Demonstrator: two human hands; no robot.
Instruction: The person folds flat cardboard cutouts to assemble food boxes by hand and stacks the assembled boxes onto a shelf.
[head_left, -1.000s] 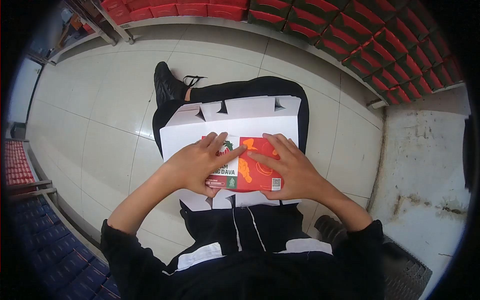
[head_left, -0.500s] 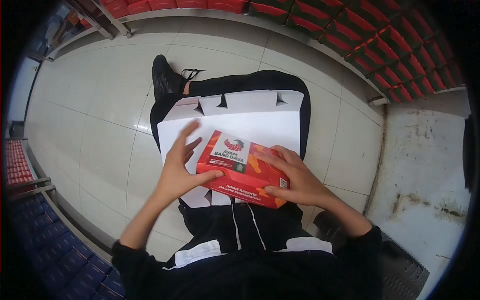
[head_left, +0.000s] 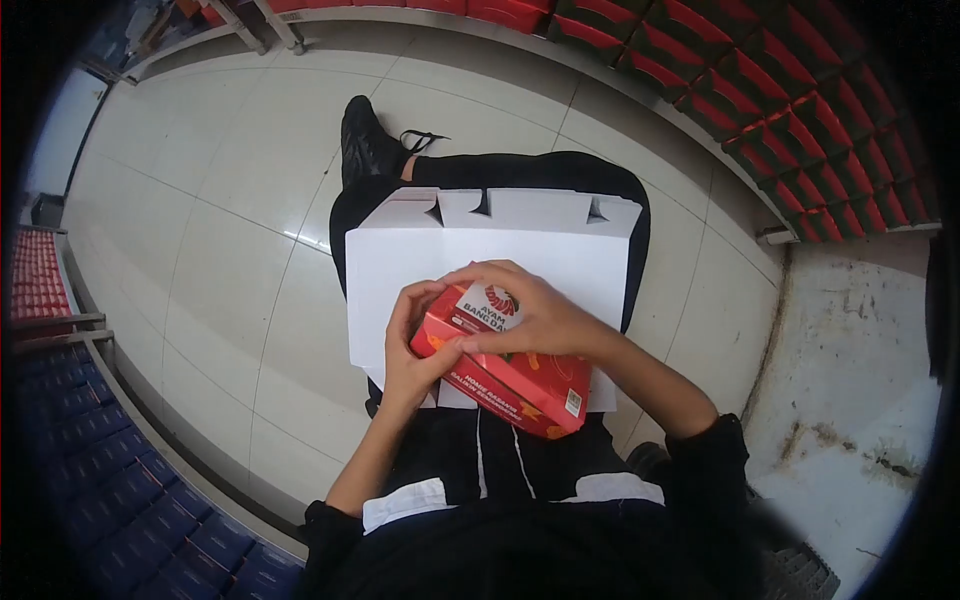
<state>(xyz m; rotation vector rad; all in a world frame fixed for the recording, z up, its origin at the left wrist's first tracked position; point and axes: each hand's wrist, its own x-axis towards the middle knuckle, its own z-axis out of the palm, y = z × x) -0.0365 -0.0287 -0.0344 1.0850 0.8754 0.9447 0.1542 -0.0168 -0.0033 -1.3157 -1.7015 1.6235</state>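
A red food box (head_left: 545,385) with a white label and orange pictures sits tilted above my lap, its lid closed. My left hand (head_left: 408,350) wraps around its left end, thumb on the front edge. Across the top reaches my right hand (head_left: 535,315), its fingers curled over the far left corner and its thumb close to the left thumb. Part of the label is hidden under the right hand. Beneath the box, an unfolded white cardboard blank (head_left: 540,245) with notched flaps lies over my legs.
Racks of red and dark boxes (head_left: 765,110) line the back and right. Dark blue boxes (head_left: 130,490) and small red packs (head_left: 40,275) stand at left. My outstretched shoe (head_left: 370,140) rests on the tiled floor (head_left: 220,230). A stained white wall (head_left: 850,380) is at right.
My right hand has moved left from the box's right end to its left end. My left hand has closed around the left end. The box has turned slightly, and the view has shifted.
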